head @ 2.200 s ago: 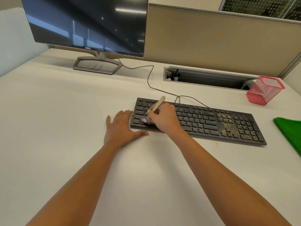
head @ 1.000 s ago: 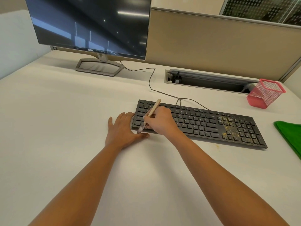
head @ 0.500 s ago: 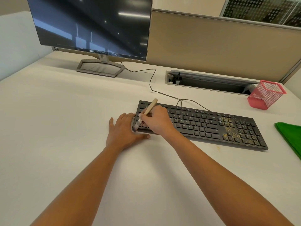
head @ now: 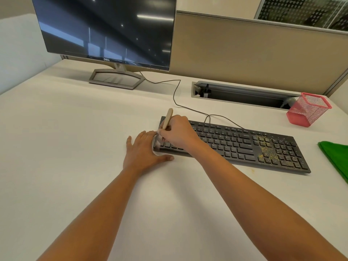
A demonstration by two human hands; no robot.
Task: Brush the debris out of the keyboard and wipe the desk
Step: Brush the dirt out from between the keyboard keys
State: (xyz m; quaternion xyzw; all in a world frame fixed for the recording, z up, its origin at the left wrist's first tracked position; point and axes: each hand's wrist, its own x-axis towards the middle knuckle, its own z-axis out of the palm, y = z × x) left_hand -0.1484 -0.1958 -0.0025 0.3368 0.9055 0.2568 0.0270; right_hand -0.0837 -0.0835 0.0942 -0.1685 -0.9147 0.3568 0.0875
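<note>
Head view: your right hand (head: 178, 134) pinches the wooden-handled brush (head: 166, 120) at the black keyboard (head: 235, 146); left hand (head: 143, 150) flat, fingers spread. You risk flicking yellow debris (head: 269, 149) onto the white desk (head: 75, 138).

The right grip (head: 177, 133) covers the leftmost keys of the keyboard (head: 235, 146) and the middle of the brush (head: 168, 117) handle. The bristle end below the fingers is a pale blur, so whether it meets the keys cannot be told. That blur also hides where the forefinger of the left grip (head: 143, 151) ends. Key legends are too small to read. The green cloth (head: 337, 159) runs off the right edge, the monitor (head: 107, 29) off the top, both forearms off the bottom
</note>
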